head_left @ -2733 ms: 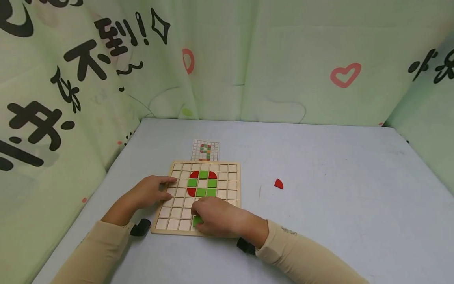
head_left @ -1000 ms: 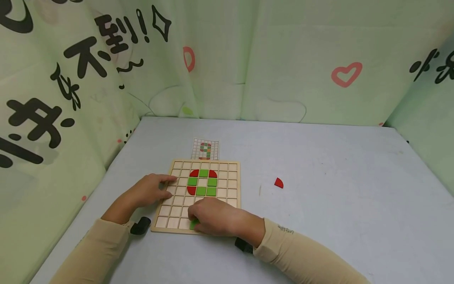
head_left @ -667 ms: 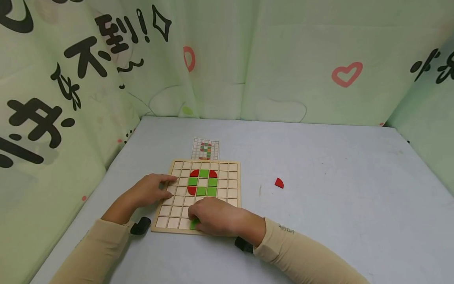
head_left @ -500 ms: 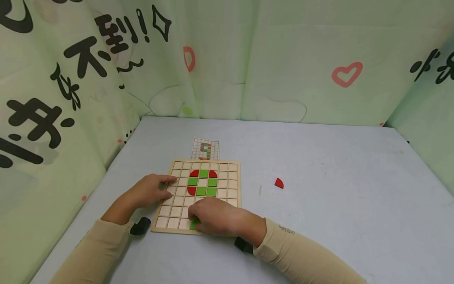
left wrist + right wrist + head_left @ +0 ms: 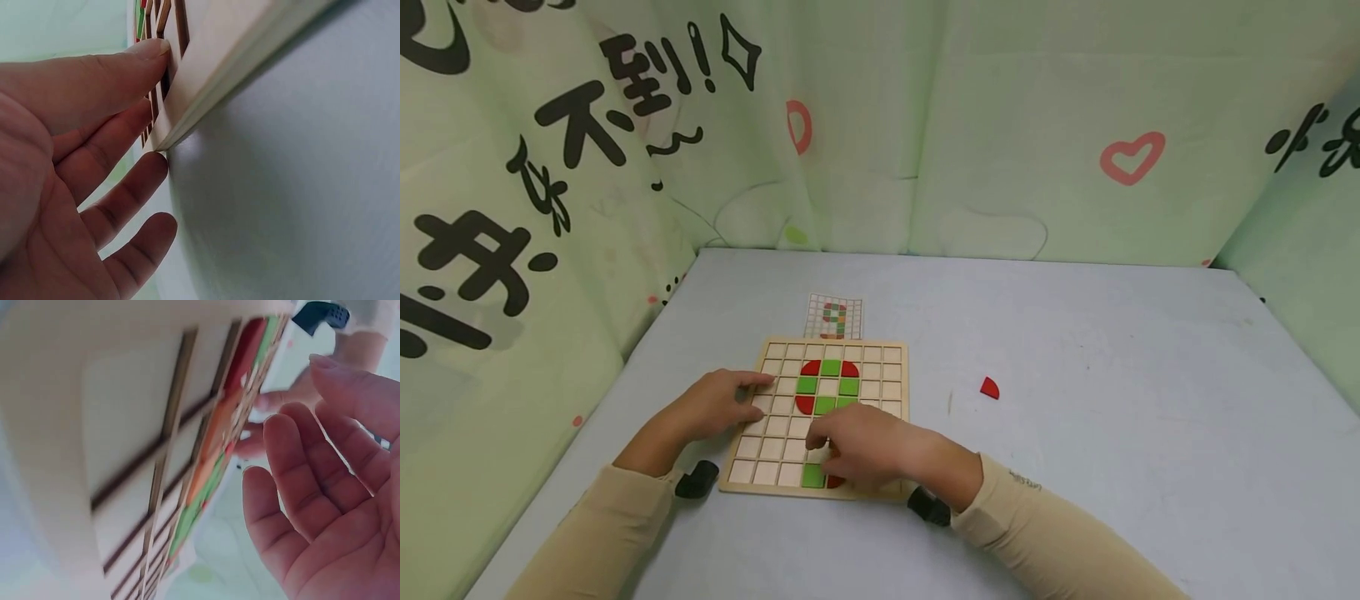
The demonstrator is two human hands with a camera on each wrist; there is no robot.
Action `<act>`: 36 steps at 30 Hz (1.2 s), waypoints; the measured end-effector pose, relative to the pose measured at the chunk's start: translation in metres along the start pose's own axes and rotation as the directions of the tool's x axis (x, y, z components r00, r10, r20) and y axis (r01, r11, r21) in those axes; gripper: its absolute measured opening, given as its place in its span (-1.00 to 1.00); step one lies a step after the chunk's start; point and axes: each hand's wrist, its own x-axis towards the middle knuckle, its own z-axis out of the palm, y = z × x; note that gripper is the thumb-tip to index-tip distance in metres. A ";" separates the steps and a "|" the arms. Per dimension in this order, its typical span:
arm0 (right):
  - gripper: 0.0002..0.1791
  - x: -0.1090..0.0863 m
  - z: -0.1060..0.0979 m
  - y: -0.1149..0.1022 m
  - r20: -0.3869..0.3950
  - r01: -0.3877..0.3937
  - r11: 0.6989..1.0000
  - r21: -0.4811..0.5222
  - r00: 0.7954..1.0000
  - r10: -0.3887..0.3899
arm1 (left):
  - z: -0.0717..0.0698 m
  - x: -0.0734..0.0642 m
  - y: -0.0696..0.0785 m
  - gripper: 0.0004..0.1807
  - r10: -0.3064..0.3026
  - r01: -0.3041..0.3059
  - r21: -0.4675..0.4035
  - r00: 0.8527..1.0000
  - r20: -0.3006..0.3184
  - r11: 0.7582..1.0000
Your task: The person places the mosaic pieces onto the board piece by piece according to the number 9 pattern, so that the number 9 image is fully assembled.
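A wooden grid board (image 5: 778,427) lies on the table with red and green tiles (image 5: 824,405) set in a ring in its upper half. My left hand (image 5: 718,403) rests at its left edge, thumb on the frame and fingers loosely extended. Above the lower middle of the board is my right hand (image 5: 876,442), holding nothing, its fingers relaxed. Below its fingers a green square tile (image 5: 813,476) sits in the bottom row, beside a partly covered red tile (image 5: 835,482). Orange tiles (image 5: 222,419) show in the right wrist view; my hand covers them in the head view.
A printed pattern card (image 5: 814,315) lies behind the board, partly covered by its far edge. One loose red quarter-round tile (image 5: 990,388) is on the table to the right. Patterned green curtains (image 5: 1000,125) enclose the table's back and sides.
My right hand has let go of the green tile and lifted up and away, uncovering the green tile and part of a red one in the bottom row. The left hand stays put.
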 end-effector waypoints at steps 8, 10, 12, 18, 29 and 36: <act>-0.70 -0.010 -0.014 0.010 -0.053 -0.010 1.000 0.029 0.999 0.012 | 0.002 0.000 0.000 -0.38 -0.015 0.015 0.003 1.000 0.004 1.000; -0.70 -0.013 -0.017 0.013 -0.065 -0.002 1.000 0.030 0.998 0.004 | 0.002 0.000 -0.001 -0.38 -0.009 0.009 0.000 1.000 0.001 1.000; -0.71 -0.017 -0.020 0.016 -0.079 0.004 1.000 0.024 0.997 -0.002 | 0.002 0.000 -0.001 -0.38 0.000 0.000 -0.001 1.000 -0.004 1.000; -0.71 -0.028 -0.028 0.029 -0.123 -0.032 0.998 0.045 0.992 0.038 | 0.002 0.001 -0.002 -0.38 0.013 -0.013 0.001 1.000 -0.013 1.000; -0.71 -0.050 -0.037 0.052 -0.223 -0.083 0.995 0.056 0.970 0.093 | 0.002 0.001 -0.002 -0.39 0.015 -0.015 0.000 1.000 -0.009 1.000; -0.69 -0.064 -0.041 0.069 -0.262 -0.123 0.992 0.032 0.957 0.127 | 0.002 0.003 -0.003 -0.39 0.014 -0.014 0.011 1.000 -0.010 1.000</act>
